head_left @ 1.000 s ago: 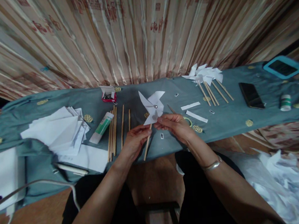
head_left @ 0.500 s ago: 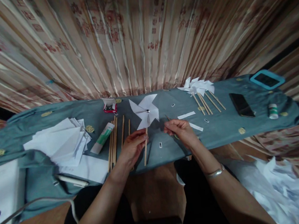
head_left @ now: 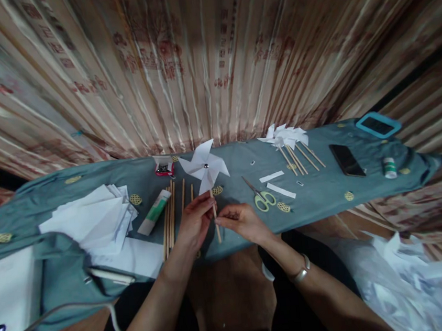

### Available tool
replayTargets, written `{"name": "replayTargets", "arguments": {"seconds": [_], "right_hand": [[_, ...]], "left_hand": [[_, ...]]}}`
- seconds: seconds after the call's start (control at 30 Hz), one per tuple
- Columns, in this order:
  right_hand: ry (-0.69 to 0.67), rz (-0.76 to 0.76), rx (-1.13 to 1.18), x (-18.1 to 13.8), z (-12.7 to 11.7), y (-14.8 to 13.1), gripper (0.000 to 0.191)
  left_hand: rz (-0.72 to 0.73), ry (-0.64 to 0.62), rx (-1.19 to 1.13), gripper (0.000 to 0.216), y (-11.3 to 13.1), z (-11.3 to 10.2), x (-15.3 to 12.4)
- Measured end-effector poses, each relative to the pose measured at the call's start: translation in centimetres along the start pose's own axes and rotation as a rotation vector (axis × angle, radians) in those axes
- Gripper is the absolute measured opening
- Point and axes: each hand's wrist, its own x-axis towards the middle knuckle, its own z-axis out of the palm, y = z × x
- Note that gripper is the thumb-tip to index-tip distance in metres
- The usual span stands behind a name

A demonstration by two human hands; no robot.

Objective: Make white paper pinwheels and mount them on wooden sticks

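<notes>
A white paper pinwheel (head_left: 211, 169) with a round silver pin at its centre stands upright on a wooden stick (head_left: 218, 233). My left hand (head_left: 195, 218) is closed round the upper stick, just under the paper blades. Lower down, my right hand (head_left: 243, 221) pinches the same stick between thumb and fingertips. To the right of my hands lie scissors (head_left: 263, 199) with pale green handles, apart from my fingers. Several loose wooden sticks (head_left: 170, 218) lie left of my left hand, beside a green and white box (head_left: 154, 213).
Stacked white paper (head_left: 86, 216) and a white device (head_left: 11, 293) with a cable occupy the left. A red box of pins (head_left: 163, 169) sits behind. Rightward are paper strips (head_left: 281, 190), finished pinwheels (head_left: 287, 136), a phone (head_left: 347, 160), a blue-framed tablet (head_left: 378, 125) and a small bottle (head_left: 390, 168).
My right hand has moved left from near the scissors onto the stick, uncovering the scissors. The pinwheel's blades have turned. A small printed label on the cloth is no longer visible.
</notes>
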Motion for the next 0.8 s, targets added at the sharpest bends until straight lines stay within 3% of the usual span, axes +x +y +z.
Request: {"name": "replayTargets", "arguments": {"seconds": [0.2,0.33,0.43,0.57,0.7,0.8], "right_hand": [[0.052,0.007,0.010,0.1,0.6,-0.3,0.039],[0.108,-0.017,-0.078,0.6,-1.1,-1.5,0.041],[0.200,-0.074,-0.255,1.5,-4.7,-3.4,0.041],[0.358,-0.064,-0.694,3.0,-11.4,-6.0,0.026],[0.446,0.163,-1.253,4.2,-16.6,-6.4,0.022],[0.407,0.318,-1.391,4.9,-18.6,-5.1,0.021]], "left_hand": [[0.007,0.043,-0.021,0.025,-0.6,-0.1,0.3],[0.014,0.070,-0.017,0.032,-0.6,0.0,0.1],[0.003,0.103,-0.001,0.033,-0.5,0.1,-0.1],[-0.028,0.115,0.011,0.032,-0.7,0.0,-0.2],[-0.062,0.115,0.028,0.032,-0.9,-0.1,0.0],[-0.069,0.132,0.037,0.034,-1.0,-0.1,0.1]]}}
